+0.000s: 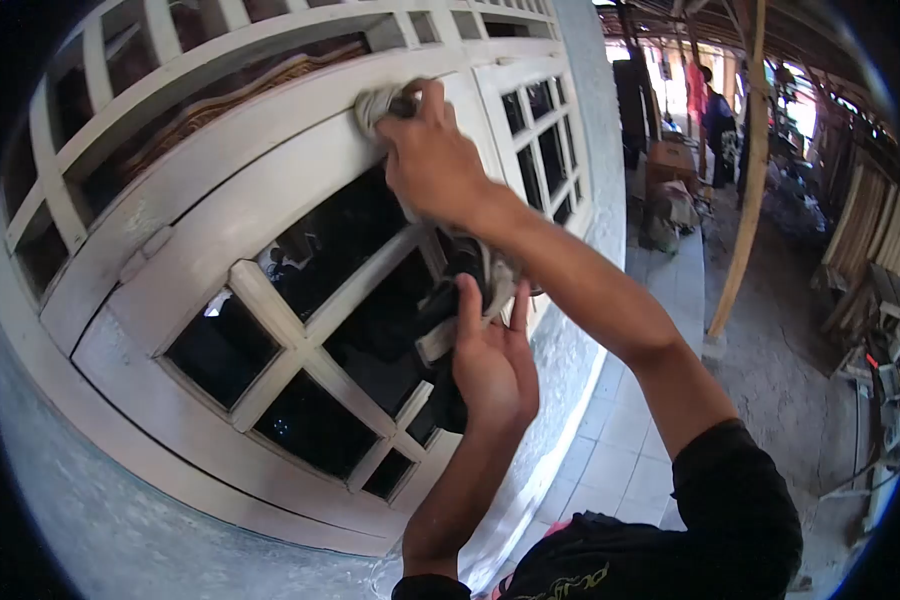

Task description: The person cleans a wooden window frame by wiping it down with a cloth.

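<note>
A crumpled grey-white rag (378, 108) is bunched in my right hand (438, 165), whose fingers are closed over it. That hand presses the rag to the upper rail of a white wooden window sash (210, 225). Lower down, my left hand (495, 370) is raised before the dark glass (360, 315), its fingers curled upward around a grey and black bundle (485, 275). The bundle looks like cloth, but fingers and dark reflections partly hide it. White glazing bars (305, 345) cross the panes near my left wrist.
Beyond the sash is a second white window (545, 140). A slatted white vent (160, 40) runs above. Below lies a tiled walkway (620, 430), with a wooden post (745, 200) beside it. A person (715, 125) stands far back; planks (865, 230) lean at right.
</note>
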Demonstrator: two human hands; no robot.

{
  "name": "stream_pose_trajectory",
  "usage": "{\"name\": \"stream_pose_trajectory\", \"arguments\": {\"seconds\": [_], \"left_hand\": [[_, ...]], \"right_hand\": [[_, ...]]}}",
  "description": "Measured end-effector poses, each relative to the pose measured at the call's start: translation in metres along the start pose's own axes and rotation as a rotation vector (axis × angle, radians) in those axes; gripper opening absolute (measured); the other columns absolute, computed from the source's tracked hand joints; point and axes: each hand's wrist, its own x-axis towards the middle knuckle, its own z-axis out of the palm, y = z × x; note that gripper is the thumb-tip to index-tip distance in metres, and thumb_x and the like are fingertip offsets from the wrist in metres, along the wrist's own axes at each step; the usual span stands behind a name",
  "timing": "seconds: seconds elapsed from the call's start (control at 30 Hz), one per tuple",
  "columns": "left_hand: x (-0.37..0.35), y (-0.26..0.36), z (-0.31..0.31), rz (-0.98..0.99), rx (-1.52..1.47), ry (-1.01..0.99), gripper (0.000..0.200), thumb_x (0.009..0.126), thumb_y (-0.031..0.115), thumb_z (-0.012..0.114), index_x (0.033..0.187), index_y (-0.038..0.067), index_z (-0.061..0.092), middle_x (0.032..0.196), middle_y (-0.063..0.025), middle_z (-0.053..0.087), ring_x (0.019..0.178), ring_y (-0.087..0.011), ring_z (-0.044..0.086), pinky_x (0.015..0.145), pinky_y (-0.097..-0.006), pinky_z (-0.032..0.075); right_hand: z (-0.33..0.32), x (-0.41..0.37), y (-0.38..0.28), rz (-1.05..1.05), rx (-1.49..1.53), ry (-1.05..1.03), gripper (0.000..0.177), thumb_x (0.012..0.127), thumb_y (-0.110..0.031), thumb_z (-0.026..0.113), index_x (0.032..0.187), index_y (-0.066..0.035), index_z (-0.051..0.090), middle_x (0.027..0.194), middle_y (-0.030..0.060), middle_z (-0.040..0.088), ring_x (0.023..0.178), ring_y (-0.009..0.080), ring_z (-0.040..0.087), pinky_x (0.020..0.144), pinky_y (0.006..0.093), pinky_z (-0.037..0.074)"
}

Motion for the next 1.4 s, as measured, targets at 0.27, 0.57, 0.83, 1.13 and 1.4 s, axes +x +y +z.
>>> {"name": "stream_pose_trajectory", "arguments": {"seconds": [0.27,0.57,0.83,1.13,1.4], "left_hand": [[0.006,-0.003,-0.006,0.029,0.029,0.002,0.05,0.099,0.027,0.051,0.138,0.001,0.035,0.137,-0.0131,0.045,0.126,-0.0227,0.044,0.111,-0.0414,0.034],[0.014,-0.005,-0.008,0.027,0.086,0.004,0.045,0.099,0.031,0.051,0.136,0.009,0.041,0.134,-0.0074,0.049,0.121,-0.0168,0.047,0.102,-0.0376,0.034],[0.021,0.003,0.006,-0.011,0.099,0.045,0.051,0.099,0.035,0.051,0.139,0.007,0.038,0.135,-0.0079,0.047,0.126,-0.0186,0.041,0.104,-0.0363,0.032],[0.027,-0.014,-0.003,-0.027,0.045,0.085,0.054,0.097,0.036,0.055,0.139,0.007,0.038,0.137,-0.006,0.046,0.127,-0.0182,0.043,0.106,-0.0382,0.033],[0.032,-0.015,-0.009,-0.011,0.059,-0.01,0.054,0.098,0.037,0.052,0.14,0.007,0.036,0.139,-0.0076,0.045,0.127,-0.0184,0.043,0.107,-0.0398,0.031]], "right_hand": [[0.004,0.003,-0.009,0.003,0.035,0.069,0.027,0.078,-0.003,0.056,0.102,-0.007,0.068,0.126,0.0274,0.041,0.109,0.0464,0.051,0.085,0.049,0.052],[0.001,0.019,-0.008,0.084,0.016,0.028,0.023,0.08,-0.007,0.056,0.101,-0.008,0.066,0.126,0.0222,0.042,0.109,0.042,0.053,0.083,0.0496,0.052],[0.008,0.039,0.035,0.128,-0.02,0.021,0.031,0.079,-0.009,0.054,0.108,-0.009,0.065,0.117,0.0241,0.044,0.103,0.0454,0.052,0.084,0.0531,0.051],[0.011,0.05,0.065,-0.041,-0.04,0.006,0.035,0.084,-0.015,0.05,0.117,-0.014,0.063,0.119,0.0288,0.046,0.102,0.0482,0.056,0.088,0.0539,0.049],[0.002,0.054,0.067,0.003,0.081,0.015,0.021,0.082,0.002,0.046,0.097,0.007,0.06,0.102,0.0328,0.058,0.105,0.0506,0.049,0.09,0.0517,0.045]]}}
